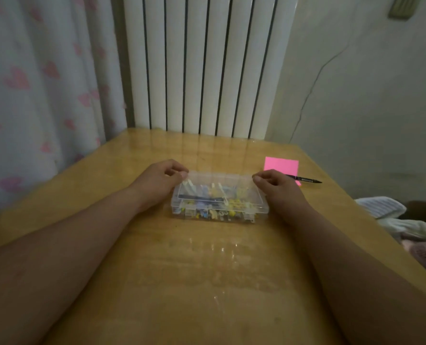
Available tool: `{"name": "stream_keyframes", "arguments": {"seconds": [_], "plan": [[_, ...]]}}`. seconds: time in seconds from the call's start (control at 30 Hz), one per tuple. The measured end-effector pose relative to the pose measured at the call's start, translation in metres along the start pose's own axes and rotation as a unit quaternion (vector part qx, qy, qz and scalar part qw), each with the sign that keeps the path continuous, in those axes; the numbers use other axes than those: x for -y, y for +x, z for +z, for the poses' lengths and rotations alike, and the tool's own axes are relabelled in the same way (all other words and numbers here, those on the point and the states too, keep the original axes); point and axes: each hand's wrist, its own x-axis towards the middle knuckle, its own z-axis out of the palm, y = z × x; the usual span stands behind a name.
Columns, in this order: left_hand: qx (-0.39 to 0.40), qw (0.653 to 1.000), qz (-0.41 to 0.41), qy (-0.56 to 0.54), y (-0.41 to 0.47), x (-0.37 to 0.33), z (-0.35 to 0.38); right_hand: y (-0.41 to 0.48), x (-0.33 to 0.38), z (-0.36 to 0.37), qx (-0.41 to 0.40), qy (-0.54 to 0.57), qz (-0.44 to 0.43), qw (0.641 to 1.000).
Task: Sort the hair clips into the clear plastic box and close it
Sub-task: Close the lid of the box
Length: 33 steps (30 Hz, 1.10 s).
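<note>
**Both hands on the lid, clips already inside**

The clear plastic box sits near the middle of the wooden counter, long side towards the person. Its lid lies over the base. The hair clips (yellow, blue and pale ones, as far as the blur allows) show through the plastic in the compartments, and none can be seen loose on the counter. Judging from that, the sorting looks done and closing is the step in hand.

The left hand is at the far left corner of the lid and the right hand at the far right corner. On each, the curled fingers and thumb pinch the lid's edge. Whether the lid is fully seated or latched cannot be told, though its near edge seems to ride slightly above the front wall.

The box is probably light and stiff, made of thin hard plastic that is smooth and a little slippery on this glossy top, so it may skate if pushed sideways. The corners give the best hold. Pressing straight down near the front catch, with one hand steadying the base, should snap it without flexing the lid. A clip standing proud of its compartment could stop the lid closing, and forcing it risks cracking the plastic.

A pink note pad and a black pen lie just beyond the right hand, apart from the box.
</note>
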Motion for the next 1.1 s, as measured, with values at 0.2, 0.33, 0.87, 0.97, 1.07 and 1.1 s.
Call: {"name": "stream_keyframes", "arguments": {"seconds": [0.2,0.33,0.87,0.97,1.07,1.1], "plan": [[0.03,0.991,0.027,0.129,-0.058,-0.009,0.004,-0.05,0.011,-0.013,0.066,-0.187,-0.029,0.98],[0.052,0.949,0.061,0.306,-0.088,-0.015,0.013,-0.081,0.013,-0.003,0.081,-0.334,-0.061,0.937],[-0.023,0.938,0.049,0.342,-0.029,0.065,-0.084,-0.02,0.064,0.149,0.026,-0.379,-0.132,0.916],[-0.03,0.948,0.046,0.313,-0.008,0.078,-0.097,0.001,0.067,0.174,0.022,-0.375,-0.124,0.918],[-0.035,0.953,0.053,0.296,0.01,0.088,-0.102,0.019,0.067,0.187,0.023,-0.365,-0.115,0.924],[-0.035,0.955,0.054,0.29,0.016,0.09,-0.103,0.024,0.066,0.19,0.021,-0.359,-0.112,0.926]]}}
